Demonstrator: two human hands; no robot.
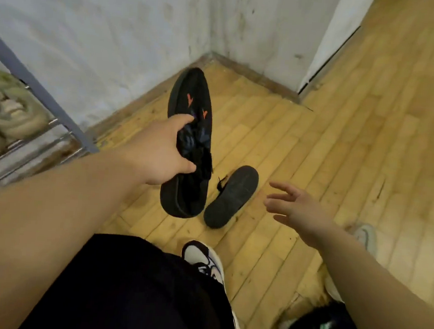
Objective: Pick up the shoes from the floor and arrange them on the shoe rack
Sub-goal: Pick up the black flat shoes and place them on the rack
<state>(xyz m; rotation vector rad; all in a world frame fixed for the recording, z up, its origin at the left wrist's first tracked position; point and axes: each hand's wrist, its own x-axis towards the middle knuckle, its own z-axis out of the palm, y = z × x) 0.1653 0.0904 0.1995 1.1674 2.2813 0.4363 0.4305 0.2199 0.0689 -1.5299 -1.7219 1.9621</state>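
Floor: we stand on worn yellow wood planks (316,146) where they meet a scuffed white wall (91,37).
Left hand (160,149): we grip the black lace-up shoe (190,92) at its laced throat; it appears lifted, frame centre.
Right hand (300,212): fingers spread and holding nothing, near the upturned black shoe (230,196) at lower centre, not touching it.
Handling: we judge both shoes light, soft on top and stiff in the sole; the collar or heel is the place to pinch.
Shoe rack (47,94): grey frame at the left edge, pale sneakers (10,106) on it.

We look down on a yellow wood-plank floor (344,122), scuffed white walls (104,25) meeting in a corner, worn dark skirting board (256,81)
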